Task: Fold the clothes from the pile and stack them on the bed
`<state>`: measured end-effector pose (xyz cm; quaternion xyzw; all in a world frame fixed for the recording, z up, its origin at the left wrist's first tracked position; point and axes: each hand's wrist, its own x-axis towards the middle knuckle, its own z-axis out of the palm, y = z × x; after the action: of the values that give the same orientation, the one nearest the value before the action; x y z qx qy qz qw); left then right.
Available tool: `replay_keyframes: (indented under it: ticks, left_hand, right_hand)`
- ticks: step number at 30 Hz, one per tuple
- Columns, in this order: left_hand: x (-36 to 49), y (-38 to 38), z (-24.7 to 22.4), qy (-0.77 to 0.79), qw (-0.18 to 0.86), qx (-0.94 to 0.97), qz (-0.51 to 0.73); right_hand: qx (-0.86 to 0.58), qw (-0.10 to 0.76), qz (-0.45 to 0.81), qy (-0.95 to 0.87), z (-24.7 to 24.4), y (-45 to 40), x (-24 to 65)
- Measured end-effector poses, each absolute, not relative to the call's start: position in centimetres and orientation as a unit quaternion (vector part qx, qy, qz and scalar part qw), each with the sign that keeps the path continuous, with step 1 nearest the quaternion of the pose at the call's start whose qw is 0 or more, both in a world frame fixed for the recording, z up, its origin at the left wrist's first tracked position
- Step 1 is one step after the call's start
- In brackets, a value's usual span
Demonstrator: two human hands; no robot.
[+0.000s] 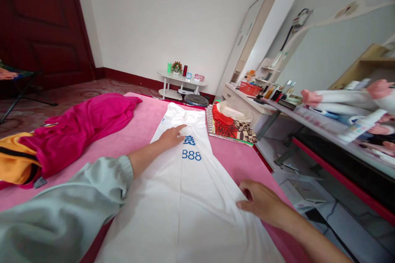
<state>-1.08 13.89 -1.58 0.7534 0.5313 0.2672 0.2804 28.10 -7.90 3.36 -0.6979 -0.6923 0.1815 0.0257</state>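
Note:
A white garment with blue lettering and the digits 888 lies lengthwise on the pink bedspread, its collar end at the far side. My left hand rests on its upper part beside the lettering, index finger stretched out and nothing visible in it. At the garment's right edge is my right hand, thumb and curled fingers closed on the white cloth. Faint creases run from that hand across the fabric.
A magenta garment and a yellow one lie at the left. Folded clothes are stacked at the far right of the bed. A cluttered glass-topped table stands close on the right, and a low white shelf by the wall.

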Motion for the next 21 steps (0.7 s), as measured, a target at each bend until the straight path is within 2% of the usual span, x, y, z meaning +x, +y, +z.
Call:
replay_keyframes:
  ticks: [4,6,11,14,16,18,21]
  left_hand:
    - [0.5,16.4,-0.2,0.571,0.348,0.693,0.268]
    - [1.2,17.1,-0.1,0.588,0.375,0.663,0.271]
    - [1.8,18.0,-0.6,0.614,0.408,0.615,0.279]
    - [1.8,18.1,-0.6,0.619,0.415,0.605,0.281]
    - [1.6,18.0,-0.5,0.623,0.411,0.603,0.283]
    - [1.4,17.9,-0.4,0.634,0.395,0.601,0.286]
    - [0.9,18.1,-0.4,0.662,0.34,0.6,0.293]
  right_hand:
    - [-0.702,0.01,0.157,-0.695,4.4,-9.5,27.4]
    - [-0.7,0.035,0.18,-0.69,5.4,-10.1,26.7]
    - [-0.6,0.174,0.42,-0.658,8.2,-11.2,22.4]
    - [-0.531,0.225,0.529,-0.623,8.1,-11.1,18.4]
    - [-0.487,0.211,0.575,-0.622,6.4,-10.8,15.8]
    - [-0.445,0.159,0.595,-0.65,3.9,-10.2,13.8]
    - [-0.414,0.106,0.537,-0.727,0.4,-9.3,12.3]
